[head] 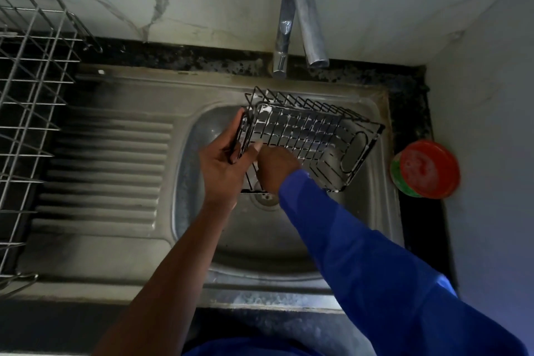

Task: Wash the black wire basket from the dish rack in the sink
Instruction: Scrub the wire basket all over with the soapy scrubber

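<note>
Basket point(312, 130) is tilting over the sink point(260, 240), below the tap point(300, 17). My left hand point(222, 162) is gripping its left end. My right hand point(274, 166) is touching the wires, and I cannot tell its grip. Dish rack point(31, 95) is standing left, and a red tub point(426, 169) is sitting right on the surface point(416, 211).

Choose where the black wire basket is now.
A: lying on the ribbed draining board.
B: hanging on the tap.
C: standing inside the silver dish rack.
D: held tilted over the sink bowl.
D: the basket rests on no surface. It is tilted in the air above the bowl of the sink, and the drain shows just below its lower edge.
</note>
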Motion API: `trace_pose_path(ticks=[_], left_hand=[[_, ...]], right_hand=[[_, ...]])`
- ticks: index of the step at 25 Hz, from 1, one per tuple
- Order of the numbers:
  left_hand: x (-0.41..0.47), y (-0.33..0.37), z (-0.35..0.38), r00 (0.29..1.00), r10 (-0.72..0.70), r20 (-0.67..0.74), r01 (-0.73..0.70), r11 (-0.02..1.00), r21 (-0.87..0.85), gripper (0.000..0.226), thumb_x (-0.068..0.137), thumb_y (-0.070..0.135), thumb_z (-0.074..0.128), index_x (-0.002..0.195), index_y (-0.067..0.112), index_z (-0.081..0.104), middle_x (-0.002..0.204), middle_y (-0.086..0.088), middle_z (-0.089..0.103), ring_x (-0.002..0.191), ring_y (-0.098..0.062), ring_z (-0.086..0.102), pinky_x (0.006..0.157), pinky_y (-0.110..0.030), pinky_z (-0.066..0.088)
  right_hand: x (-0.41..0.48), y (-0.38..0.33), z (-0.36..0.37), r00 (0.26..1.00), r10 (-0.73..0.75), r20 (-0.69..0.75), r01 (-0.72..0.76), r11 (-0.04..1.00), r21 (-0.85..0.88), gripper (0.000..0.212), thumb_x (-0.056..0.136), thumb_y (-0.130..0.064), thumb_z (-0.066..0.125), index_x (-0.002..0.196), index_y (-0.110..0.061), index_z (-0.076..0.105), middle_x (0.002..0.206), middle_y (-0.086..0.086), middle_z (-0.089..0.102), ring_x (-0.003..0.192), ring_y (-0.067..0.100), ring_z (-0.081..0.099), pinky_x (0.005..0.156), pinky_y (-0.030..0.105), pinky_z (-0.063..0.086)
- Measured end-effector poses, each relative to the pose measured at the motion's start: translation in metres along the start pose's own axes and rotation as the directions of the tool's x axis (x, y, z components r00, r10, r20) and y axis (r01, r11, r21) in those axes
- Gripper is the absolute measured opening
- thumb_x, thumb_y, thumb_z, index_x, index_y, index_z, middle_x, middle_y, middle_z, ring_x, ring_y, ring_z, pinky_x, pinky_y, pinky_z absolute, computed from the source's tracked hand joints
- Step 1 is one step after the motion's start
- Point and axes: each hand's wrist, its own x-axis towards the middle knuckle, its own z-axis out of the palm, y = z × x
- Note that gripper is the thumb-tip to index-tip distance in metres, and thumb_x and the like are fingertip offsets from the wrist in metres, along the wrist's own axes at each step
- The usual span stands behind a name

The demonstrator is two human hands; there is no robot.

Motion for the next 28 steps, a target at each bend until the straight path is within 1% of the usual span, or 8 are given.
trace_pose_path(ticks=[4,9,13,16,18,20,23,28], left_hand=[[0.004,0.001,-0.016,0.997,-0.048,-0.064,0.048,0.999,0.002,0.062,0.085,0.001,0.076,0.142,-0.001,0.052,0.101,-0.001,0.062,0.097,-0.018,0.056,0.096,-0.032,0.045],[0.002,0.01,-0.003,0.993,-0.017,-0.114,0.01,0.998,-0.063,0.063,0.084,-0.007,0.072,0.141,-0.009,0.047,0.136,-0.018,0.062,0.125,-0.022,0.062,0.102,-0.028,0.05],[-0.005,0.014,0.004,0.997,-0.049,-0.065,0.045,0.997,-0.061,0.07,0.084,-0.009,0.07,0.145,0.0,0.039,0.12,0.02,0.07,0.117,-0.002,0.063,0.097,-0.021,0.051],[-0.005,0.012,-0.005,0.987,-0.116,-0.11,0.103,0.989,-0.11,0.069,0.081,0.007,0.075,0.143,0.0,0.047,0.129,-0.006,0.068,0.114,-0.005,0.064,0.102,-0.037,0.053],[-0.005,0.014,-0.01,0.983,-0.125,-0.137,0.108,0.986,-0.124,0.068,0.08,0.012,0.076,0.142,0.004,0.05,0.128,-0.029,0.058,0.113,-0.003,0.061,0.098,-0.03,0.053],[-0.006,0.015,-0.005,0.984,-0.124,-0.13,0.105,0.985,-0.138,0.069,0.08,0.012,0.075,0.143,0.003,0.048,0.13,-0.022,0.058,0.123,-0.01,0.057,0.096,-0.023,0.05],[-0.009,0.014,0.002,0.992,-0.121,-0.04,0.115,0.985,-0.131,0.069,0.083,0.011,0.077,0.144,0.0,0.047,0.132,-0.031,0.054,0.127,-0.026,0.055,0.103,-0.039,0.052],[-0.002,0.012,-0.012,0.994,-0.085,-0.068,0.077,0.991,-0.111,0.07,0.081,0.007,0.076,0.143,-0.005,0.047,0.139,-0.018,0.059,0.128,-0.024,0.06,0.105,-0.033,0.05]], right_hand=[[-0.03,0.014,0.005,0.984,-0.141,0.112,0.139,0.99,0.026,0.036,0.089,-0.01,0.057,0.123,-0.017,0.06,0.119,0.01,0.065,0.103,0.024,0.064,0.089,0.04,0.054],[-0.039,-0.01,-0.001,0.97,-0.115,-0.214,0.129,0.99,0.052,0.033,0.088,-0.001,0.057,0.117,-0.014,0.064,0.105,0.008,0.07,0.09,0.022,0.067,0.08,0.032,0.056],[-0.008,-0.017,-0.007,0.989,-0.025,-0.146,0.04,0.994,0.104,0.017,0.088,0.002,0.053,0.101,-0.002,0.064,0.099,0.015,0.067,0.089,0.029,0.065,0.075,0.031,0.052],[-0.016,-0.013,-0.006,0.993,-0.113,-0.029,0.116,0.989,0.09,0.017,0.087,-0.002,0.058,0.102,-0.003,0.065,0.1,0.014,0.068,0.092,0.027,0.064,0.082,0.039,0.055],[-0.031,-0.015,-0.001,0.991,-0.13,-0.007,0.13,0.987,0.097,0.018,0.088,-0.004,0.06,0.104,-0.005,0.067,0.104,0.011,0.068,0.096,0.024,0.064,0.084,0.039,0.054],[-0.026,-0.018,-0.004,0.995,-0.087,-0.047,0.091,0.992,0.092,0.02,0.089,-0.004,0.057,0.108,-0.003,0.064,0.107,0.012,0.067,0.099,0.025,0.062,0.084,0.035,0.053],[-0.005,-0.021,-0.013,1.0,-0.009,-0.02,0.011,0.998,0.07,0.017,0.091,-0.003,0.05,0.103,-0.002,0.061,0.103,0.014,0.066,0.093,0.027,0.063,0.072,0.028,0.046],[-0.048,-0.011,0.001,0.987,-0.158,-0.035,0.16,0.983,0.091,0.022,0.089,-0.008,0.061,0.11,-0.012,0.067,0.106,0.008,0.068,0.094,0.021,0.064,0.085,0.036,0.055]])
